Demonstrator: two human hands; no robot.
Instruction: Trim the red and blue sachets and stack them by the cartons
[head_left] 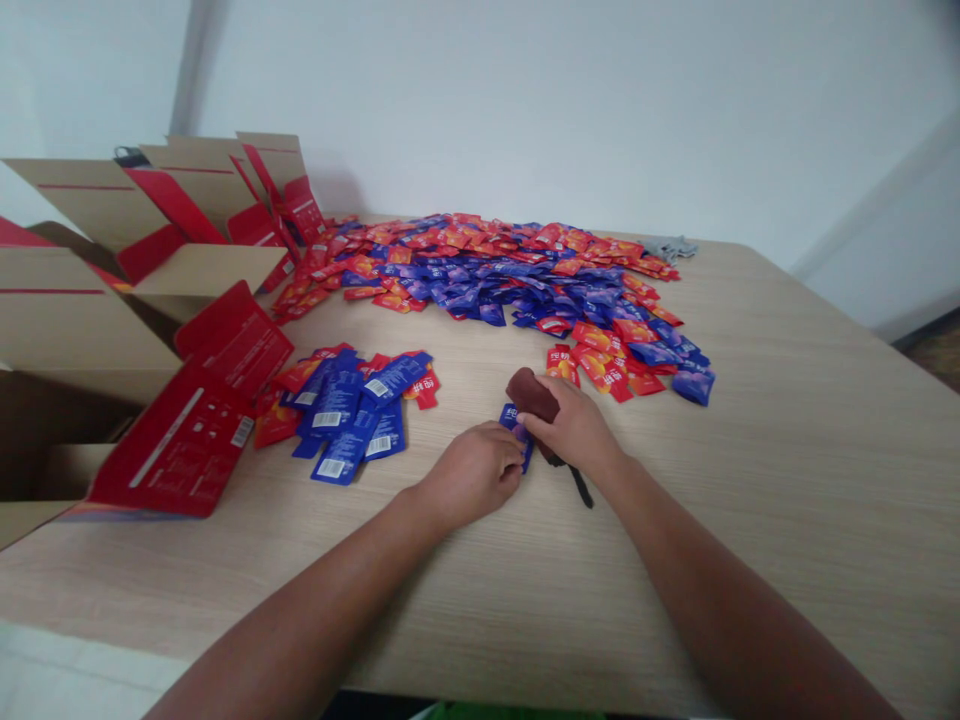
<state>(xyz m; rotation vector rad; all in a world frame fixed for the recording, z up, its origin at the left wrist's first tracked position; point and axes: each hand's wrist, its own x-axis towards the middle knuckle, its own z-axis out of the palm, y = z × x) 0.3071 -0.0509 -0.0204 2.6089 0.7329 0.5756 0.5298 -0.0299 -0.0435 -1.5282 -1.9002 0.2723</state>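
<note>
My left hand (480, 473) rests on the table with its fingers curled in, gripping the near end of a blue sachet (510, 415) that lies flat. Just right of it, my right hand (579, 425) is closed around a soft-looking dark reddish-brown thing (530, 392) whose exact kind I cannot make out. Its rounded end sticks out past my fingers over the sachet. A short black strip (581, 487) pokes out below that hand. A few red sachets (600, 360) lie just beyond my right hand. Left of my left hand is a loose pile of blue sachets (337, 410) with red ones beneath.
A long heap of red and blue sachets (480, 270) stretches along the back of the wooden table (772, 450). Opened cardboard boxes with red flaps (195, 420) crowd the left side. A grey crumpled item (670, 248) lies at the heap's right end. A white wall rises behind.
</note>
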